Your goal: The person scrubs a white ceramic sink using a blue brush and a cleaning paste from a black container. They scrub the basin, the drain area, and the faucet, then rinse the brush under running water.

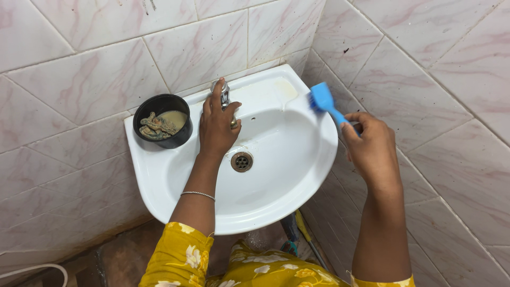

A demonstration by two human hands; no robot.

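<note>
Head view: looking down at a corner of pink-veined wall tiles (95,79) with a small washbasin fixed to them.
Washbasin (276,180): white, rounded front, set into the corner; a metal drain (241,161) sits in the middle of the bowl.
Left hand (218,127): reaches over the back of the basin, fingers curled around the metal tap (223,91) and gripping it; a thin bangle circles the wrist.
Right hand (372,149): out beyond the basin's right rim, closed around the handle of a blue brush (323,98).
Brush: head points up and away from the hand, bristles just over the basin's right back edge, close to the wall.
Black bowl (162,120): on the basin's left back ledge, just left of the left hand, holding murky liquid and some dark scraps.
Tap: between the bowl and the brush, under the left hand.
</note>
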